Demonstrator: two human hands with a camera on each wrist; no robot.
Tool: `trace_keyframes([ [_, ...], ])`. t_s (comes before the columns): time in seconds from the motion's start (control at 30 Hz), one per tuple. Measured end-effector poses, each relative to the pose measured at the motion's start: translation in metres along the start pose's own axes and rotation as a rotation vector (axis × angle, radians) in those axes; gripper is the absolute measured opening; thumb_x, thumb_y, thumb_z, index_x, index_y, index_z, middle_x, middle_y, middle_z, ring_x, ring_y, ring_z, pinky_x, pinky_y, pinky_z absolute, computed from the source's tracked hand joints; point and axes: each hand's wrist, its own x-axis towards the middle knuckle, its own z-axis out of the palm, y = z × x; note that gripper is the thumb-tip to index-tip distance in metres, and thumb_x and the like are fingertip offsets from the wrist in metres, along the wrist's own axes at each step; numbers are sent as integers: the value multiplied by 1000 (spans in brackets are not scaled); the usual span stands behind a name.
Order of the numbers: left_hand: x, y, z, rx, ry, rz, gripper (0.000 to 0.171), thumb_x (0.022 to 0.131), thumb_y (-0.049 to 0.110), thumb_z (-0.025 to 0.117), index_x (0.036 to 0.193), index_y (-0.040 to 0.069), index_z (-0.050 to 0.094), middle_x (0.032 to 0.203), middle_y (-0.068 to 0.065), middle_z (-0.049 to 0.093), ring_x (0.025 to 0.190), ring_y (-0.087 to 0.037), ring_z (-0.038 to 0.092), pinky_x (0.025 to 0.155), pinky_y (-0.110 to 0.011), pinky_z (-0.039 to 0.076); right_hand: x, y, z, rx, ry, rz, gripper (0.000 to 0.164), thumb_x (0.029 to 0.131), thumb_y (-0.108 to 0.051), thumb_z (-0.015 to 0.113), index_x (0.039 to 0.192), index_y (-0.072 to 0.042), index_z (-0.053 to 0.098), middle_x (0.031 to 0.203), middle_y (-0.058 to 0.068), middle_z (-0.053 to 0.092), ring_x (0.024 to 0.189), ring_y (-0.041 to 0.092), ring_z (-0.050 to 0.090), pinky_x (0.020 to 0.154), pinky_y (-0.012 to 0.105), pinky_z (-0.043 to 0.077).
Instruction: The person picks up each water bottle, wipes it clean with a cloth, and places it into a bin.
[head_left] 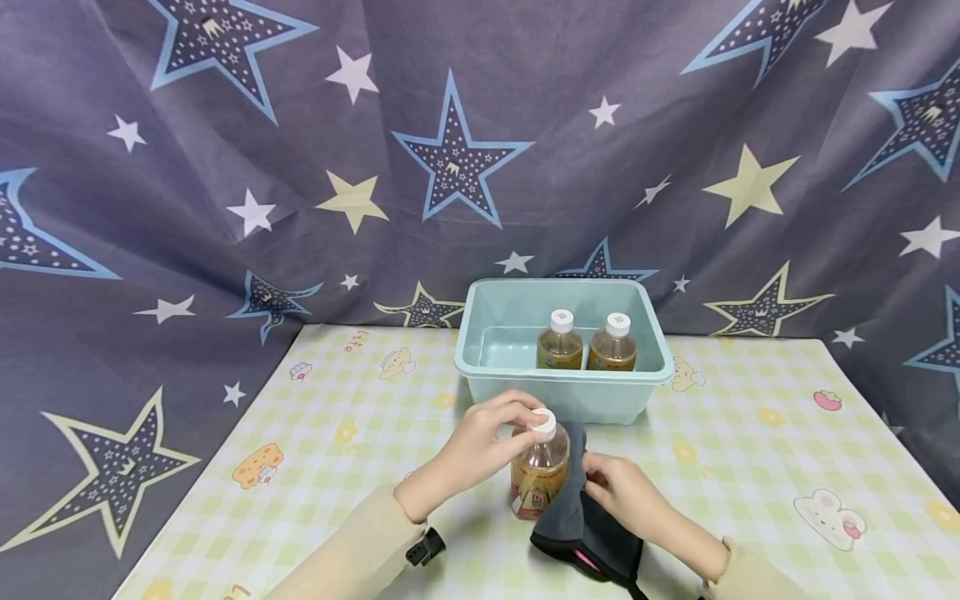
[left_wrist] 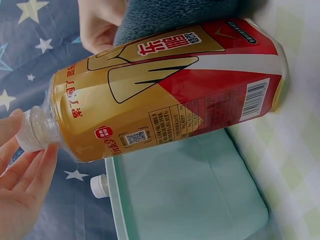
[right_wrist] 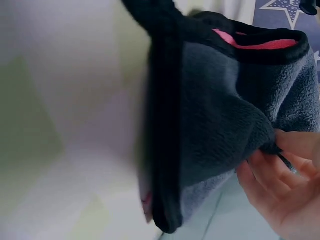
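A bottle [head_left: 538, 479] with a gold and red label stands upright on the table, in front of the bin. My left hand [head_left: 491, 433] holds it by its white cap [left_wrist: 34, 131], thumb and fingers around the cap. Against the bottle's right side lies a dark grey fleece cloth [head_left: 570, 512] with black edging and a bit of pink inside. My right hand [head_left: 626, 493] pinches a fold of this cloth [right_wrist: 215, 110] between thumb and fingers. Part of the bottle's right side is hidden behind the cloth.
A light blue plastic bin [head_left: 570, 392] stands behind the hands, with two white-capped bottles, one in the middle [head_left: 560, 346] and one to its right [head_left: 612, 350]. A checked cloth [head_left: 360, 475] covers the table. A star-patterned curtain [head_left: 450, 250] hangs behind it.
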Motion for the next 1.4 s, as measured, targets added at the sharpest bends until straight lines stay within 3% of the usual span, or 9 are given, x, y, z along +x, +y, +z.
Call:
trace_keyframes([
  [0.3,-1,-4,1,6,-8,25,7,81,11,64,85,6,64,99,-4,59,81,-9,60,73,-15,49,-2,5,6,25,-29,13,23,78,7,58,70,-12,48,68,-8,55,62,2,53,50,19,44],
  [0.53,7,29,-10,10,-1,-10,6,75,-3,65,81,-4,63,93,-14,60,77,-20,61,72,-19,51,1,5,4,2,-29,13,24,76,8,58,70,-13,48,67,-9,53,63,2,53,51,20,44],
  [0.7,7,29,-10,-4,3,-12,6,75,-4,65,80,-4,63,93,-15,60,76,-21,61,71,-20,51,1,-4,-5,-1,-2,24,20,76,7,59,73,-11,52,68,-8,52,61,1,49,51,20,43],
  [1.07,7,28,-9,-2,7,-8,8,74,-4,66,81,-5,63,91,-16,60,75,-21,61,70,-21,51,0,-24,-27,3,73,37,12,80,3,59,82,-8,58,77,0,61,68,10,59,57,20,49],
  [1.4,7,28,-9,3,14,7,8,73,-4,67,80,-4,63,91,-15,60,75,-22,62,69,-22,52,0,-18,-19,-12,81,-1,20,75,7,62,75,-11,54,73,-4,59,65,8,57,56,20,48],
])
